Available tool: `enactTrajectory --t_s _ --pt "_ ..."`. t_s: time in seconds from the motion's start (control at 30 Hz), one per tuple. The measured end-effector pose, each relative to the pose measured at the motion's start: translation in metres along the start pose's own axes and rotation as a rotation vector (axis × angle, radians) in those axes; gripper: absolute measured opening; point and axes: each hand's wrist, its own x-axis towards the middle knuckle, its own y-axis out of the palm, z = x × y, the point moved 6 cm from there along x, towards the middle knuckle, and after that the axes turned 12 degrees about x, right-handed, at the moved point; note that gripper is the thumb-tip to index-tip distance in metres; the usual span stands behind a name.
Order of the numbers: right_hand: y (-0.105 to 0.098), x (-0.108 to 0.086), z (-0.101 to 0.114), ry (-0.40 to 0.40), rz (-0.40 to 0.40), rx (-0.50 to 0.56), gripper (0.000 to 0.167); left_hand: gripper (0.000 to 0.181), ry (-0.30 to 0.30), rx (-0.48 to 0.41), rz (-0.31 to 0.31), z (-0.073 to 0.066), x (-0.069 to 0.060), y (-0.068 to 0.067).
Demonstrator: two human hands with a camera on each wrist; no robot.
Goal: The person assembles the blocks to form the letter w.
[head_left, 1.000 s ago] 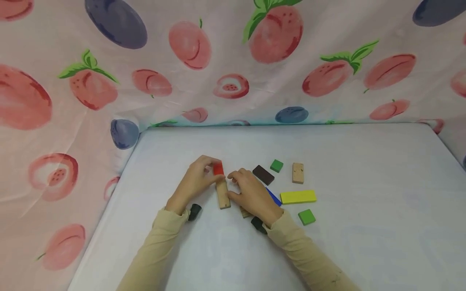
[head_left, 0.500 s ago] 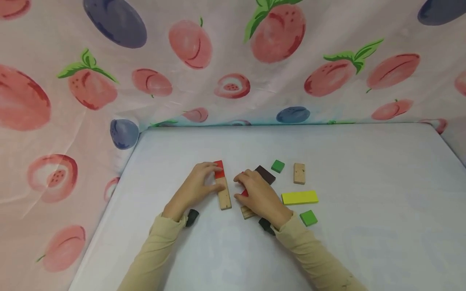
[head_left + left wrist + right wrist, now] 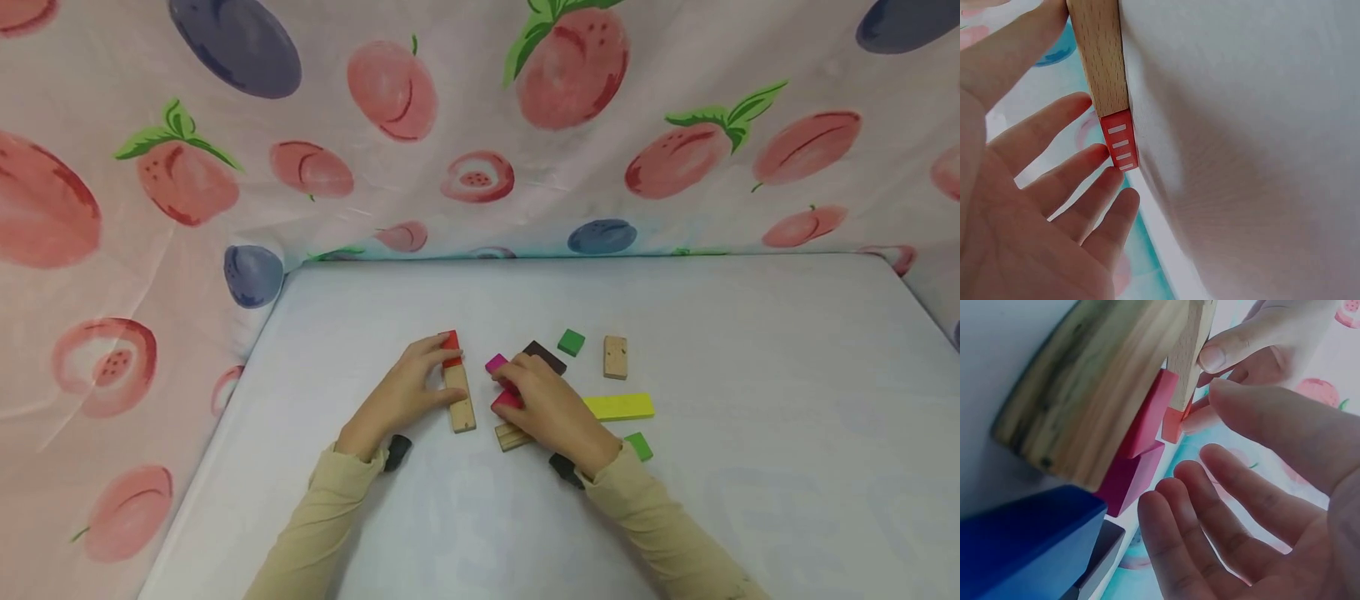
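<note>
Left hand (image 3: 408,390) and right hand (image 3: 553,408), fingers apart on both, low over a white surface (image 3: 780,417).

At left, the left hand's fingers lie along a red block (image 3: 452,354) and a long plain block (image 3: 461,410), which lie end to end — red at the far end. Next come a purple block (image 3: 496,363), a grainy block (image 3: 513,437) and a pink block (image 3: 506,402), partly under the right hand; whether it touches them, I cannot tell. A blue block (image 3: 1035,540) shows in the right wrist view. Then follow a brown block (image 3: 547,357), a dark green block (image 3: 572,342), a short wooden block (image 3: 616,358), a yellow bar (image 3: 622,407) — partly hidden — and a light green block (image 3: 641,447).
</note>
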Motion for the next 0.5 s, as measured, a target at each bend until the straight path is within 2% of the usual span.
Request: enactTrajectory --t_s 0.33,0.5 --pt "0.0007 -0.0042 -0.0024 -0.02 0.007 0.0 0.034 0.059 -0.034 0.004 0.017 0.0002 -0.0015 0.0025" --pt "0.0033 -0.006 -0.0052 0.006 0.011 -0.008 0.034 0.058 -0.04 -0.007 0.021 0.0003 -0.0029 0.0032"
